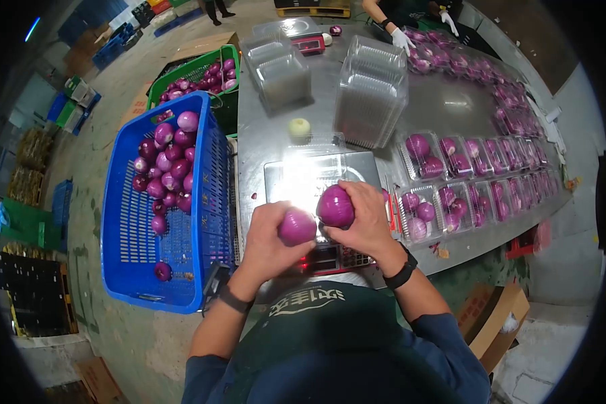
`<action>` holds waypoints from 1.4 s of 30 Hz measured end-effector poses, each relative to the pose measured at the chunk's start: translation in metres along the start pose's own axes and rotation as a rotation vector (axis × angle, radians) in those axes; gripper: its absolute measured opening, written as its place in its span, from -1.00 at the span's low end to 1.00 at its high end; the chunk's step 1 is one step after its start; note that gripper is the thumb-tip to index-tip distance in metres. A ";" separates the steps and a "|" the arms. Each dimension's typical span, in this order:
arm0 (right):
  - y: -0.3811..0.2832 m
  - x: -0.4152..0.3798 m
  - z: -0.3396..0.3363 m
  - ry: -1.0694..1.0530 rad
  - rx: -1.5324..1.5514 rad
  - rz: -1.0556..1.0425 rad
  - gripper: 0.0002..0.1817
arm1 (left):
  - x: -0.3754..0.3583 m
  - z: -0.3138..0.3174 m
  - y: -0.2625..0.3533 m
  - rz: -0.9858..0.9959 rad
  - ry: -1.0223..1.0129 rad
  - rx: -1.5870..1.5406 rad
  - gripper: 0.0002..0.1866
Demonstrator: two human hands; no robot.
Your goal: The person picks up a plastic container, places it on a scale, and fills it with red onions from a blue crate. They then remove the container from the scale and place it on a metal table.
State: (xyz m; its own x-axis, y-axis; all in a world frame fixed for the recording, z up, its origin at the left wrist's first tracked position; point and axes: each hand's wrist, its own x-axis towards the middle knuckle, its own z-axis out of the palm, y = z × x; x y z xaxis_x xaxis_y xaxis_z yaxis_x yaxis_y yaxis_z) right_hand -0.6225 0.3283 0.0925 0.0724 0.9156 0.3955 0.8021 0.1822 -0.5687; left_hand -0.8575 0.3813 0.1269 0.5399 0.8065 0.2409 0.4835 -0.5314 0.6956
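Over the front of a scale (365, 168) on the metal table, my left hand (266, 236) is wrapped round a purple onion (297, 227). Close beside it, my right hand (370, 219) grips a second, darker purple onion (336, 207). Bright glare hides part of the scale's plate, and a clear plastic box (320, 143) shows at its back edge. Just behind lies a pale peeled onion (299, 128).
Left of the table, a blue crate (214, 195) and a green crate (232, 52) hold onions. Stacked clear boxes (372, 94) stand behind the scale. Packed onion boxes (454, 158) line the right side. A co-worker's gloved hand (402, 40) is at the back.
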 end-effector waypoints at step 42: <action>0.020 -0.078 -0.020 -0.281 0.822 0.784 -0.43 | -0.054 0.059 -0.049 -0.767 0.169 -1.177 -0.61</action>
State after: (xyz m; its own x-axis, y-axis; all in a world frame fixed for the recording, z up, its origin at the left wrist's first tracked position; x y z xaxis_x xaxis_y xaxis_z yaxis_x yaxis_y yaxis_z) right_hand -0.6002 0.2532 0.0652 0.1607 0.9085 -0.3857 -0.0365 -0.3851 -0.9222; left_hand -0.8693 0.3487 0.0397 0.2810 0.8576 -0.4308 -0.2791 0.5025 0.8183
